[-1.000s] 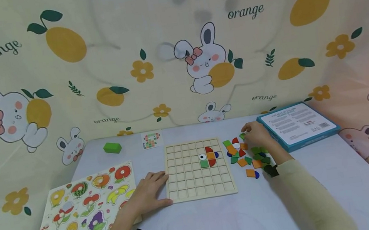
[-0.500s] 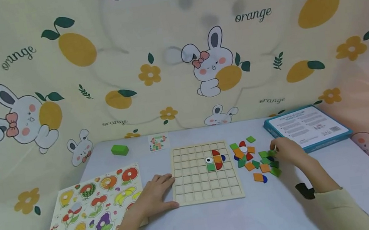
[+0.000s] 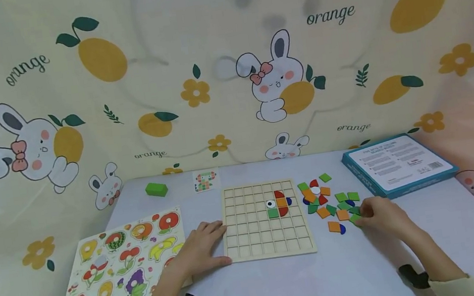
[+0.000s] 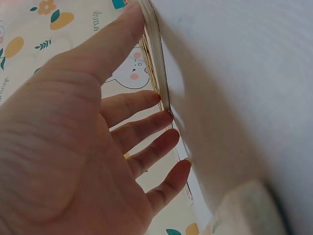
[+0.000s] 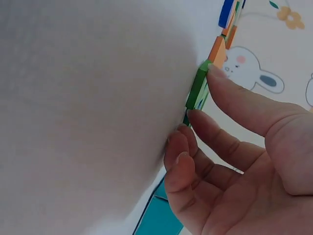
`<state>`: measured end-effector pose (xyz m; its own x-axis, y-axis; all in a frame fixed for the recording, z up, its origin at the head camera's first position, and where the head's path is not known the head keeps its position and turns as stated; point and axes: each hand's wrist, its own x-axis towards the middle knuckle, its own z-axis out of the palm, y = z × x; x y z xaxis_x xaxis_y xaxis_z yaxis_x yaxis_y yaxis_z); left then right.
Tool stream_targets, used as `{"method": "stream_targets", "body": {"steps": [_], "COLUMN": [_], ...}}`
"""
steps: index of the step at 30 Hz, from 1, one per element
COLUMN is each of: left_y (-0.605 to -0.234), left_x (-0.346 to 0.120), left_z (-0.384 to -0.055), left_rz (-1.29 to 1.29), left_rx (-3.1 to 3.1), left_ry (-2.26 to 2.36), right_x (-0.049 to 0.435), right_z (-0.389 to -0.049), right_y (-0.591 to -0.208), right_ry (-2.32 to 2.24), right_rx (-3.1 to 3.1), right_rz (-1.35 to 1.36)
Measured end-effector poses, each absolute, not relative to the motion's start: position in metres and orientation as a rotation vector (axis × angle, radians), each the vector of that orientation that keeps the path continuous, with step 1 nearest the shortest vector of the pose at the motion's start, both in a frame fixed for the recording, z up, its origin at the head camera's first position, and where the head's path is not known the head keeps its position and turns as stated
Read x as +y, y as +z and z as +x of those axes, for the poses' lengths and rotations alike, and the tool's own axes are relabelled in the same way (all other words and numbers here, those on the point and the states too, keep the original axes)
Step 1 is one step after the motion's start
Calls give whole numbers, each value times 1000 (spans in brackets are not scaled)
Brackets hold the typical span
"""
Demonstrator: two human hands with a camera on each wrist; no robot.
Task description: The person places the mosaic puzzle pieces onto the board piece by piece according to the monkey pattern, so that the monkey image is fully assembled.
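Observation:
A pale wooden grid board (image 3: 253, 241) lies mid-table. Near its right side are a white eye tile (image 3: 271, 204), a green square (image 3: 273, 213), orange squares, red rounded pieces and a blue half-round piece (image 3: 289, 201). My left hand (image 3: 200, 248) is spread, its fingertips and thumb against the board's left edge. Right of the board, at the near end of the loose tiles (image 3: 327, 210), is my right hand (image 3: 383, 216). Its thumb and index finger pinch a green tile (image 5: 197, 85) at opposite ends; the other fingers curl loosely.
A fruit puzzle board (image 3: 119, 278) lies at the left. Towards the back are a green block (image 3: 156, 189) and a small pattern card (image 3: 206, 180). A blue-edged box (image 3: 401, 165) stands at the back right. A printed curtain hangs behind the table.
My right hand has come back from the far end of the tile pile to its near right side, now at a green tile. The left hand stays at the board's edge. The head view has shifted slightly.

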<state>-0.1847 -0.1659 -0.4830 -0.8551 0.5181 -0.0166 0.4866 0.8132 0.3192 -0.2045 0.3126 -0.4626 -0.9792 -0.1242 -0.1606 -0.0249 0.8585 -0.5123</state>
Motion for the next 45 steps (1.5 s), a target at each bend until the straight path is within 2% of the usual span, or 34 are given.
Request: {"method": "stream_targets", "body": {"steps": [8,14,19,27,33,37,45], "left_y": [-481,-483,-483,-482,-482,-483,-485], "left_x": [-167,-167,-166,-166,-166,-166,-167], "left_z": [-185,-186,-185,-184,-185,-184,-185], "left_rz": [802,802,807,793,791,799,817], "left_rx": [2889,2890,2892,2881,2890,2899,2894], "left_ry": [484,482,486,506,514,506,515], "right_x": [306,297,271,202,168,157,144], "right_z": [-206,-217,-247,-307,-330,-339,-333], "right_y": [-460,-452,-453,-458,-451,-460,-466], "right_ry": [-848,-997,-1162,-1266,-1233,-1209,-1080], "right_rx": [2803,2760,2687,2545,2506,2511,2605], "right_rz": [-122,-283,-406,-543,-701,-713,-713]}}
